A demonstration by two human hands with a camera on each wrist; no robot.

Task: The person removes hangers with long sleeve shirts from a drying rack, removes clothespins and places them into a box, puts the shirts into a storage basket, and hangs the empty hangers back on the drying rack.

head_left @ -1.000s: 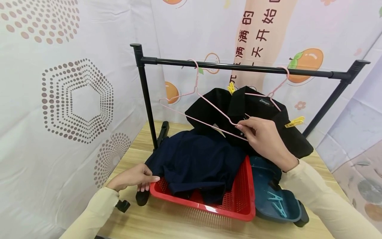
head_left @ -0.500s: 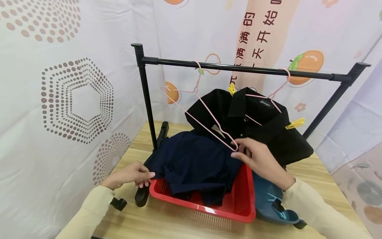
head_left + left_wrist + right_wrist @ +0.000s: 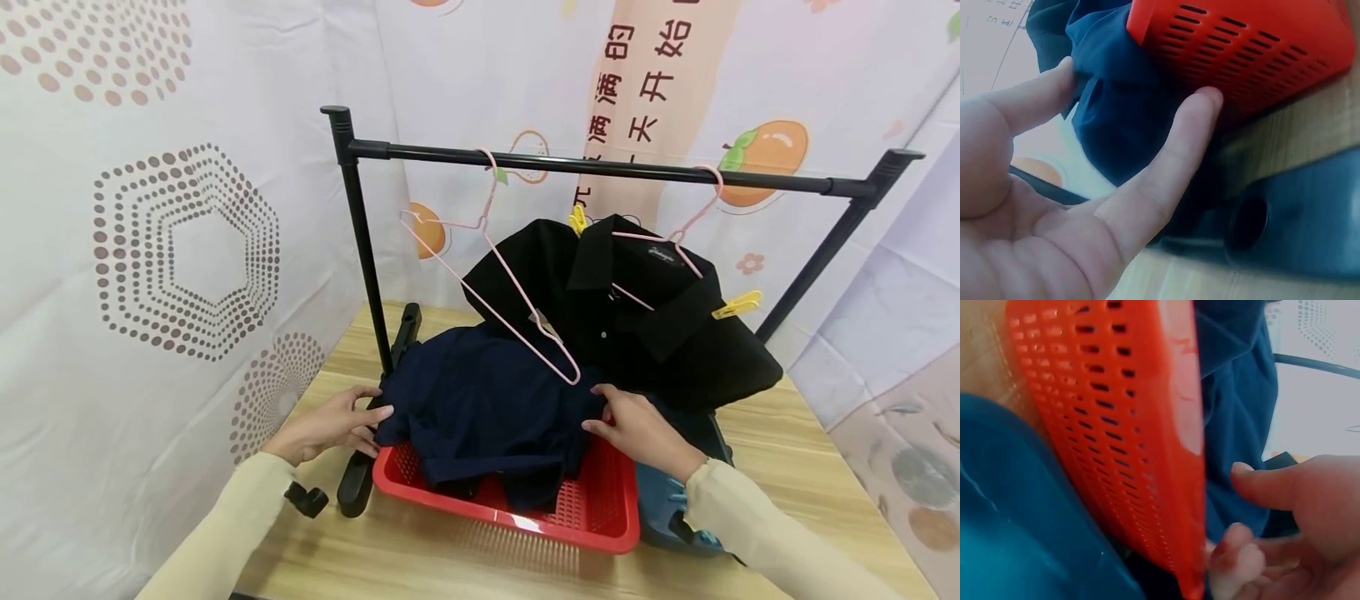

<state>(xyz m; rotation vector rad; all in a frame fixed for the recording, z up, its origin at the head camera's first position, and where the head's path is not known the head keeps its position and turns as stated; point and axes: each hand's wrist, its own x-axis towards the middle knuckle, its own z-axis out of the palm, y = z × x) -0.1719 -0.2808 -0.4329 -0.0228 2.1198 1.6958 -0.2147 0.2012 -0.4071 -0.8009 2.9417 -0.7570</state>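
Observation:
A dark navy garment (image 3: 487,392) lies bunched in a red basket (image 3: 517,523). At the garment's left edge is my left hand (image 3: 330,427); in the left wrist view its thumb and finger are spread on either side of a hanging fold (image 3: 1119,112). My right hand (image 3: 641,429) reaches over the basket's right rim, thumb and fingertips apart beside the cloth. Above the garment a bare pink hanger (image 3: 517,282) dangles from the black rail (image 3: 435,155), tilted down to the right.
A black collared shirt (image 3: 697,354) hangs from a second pink hanger (image 3: 701,218) with yellow clothespins (image 3: 738,305) on it. Right of the basket sits a blue tray (image 3: 660,525) holding light blue clothespins, partly hidden by my right arm. The rack's black foot (image 3: 356,483) stands left of the basket.
My right hand has let go of the pink hanger and lowered to the garment's right side. The hanger has tilted further down. My left hand has moved up slightly from the basket rim, its fingers spreading.

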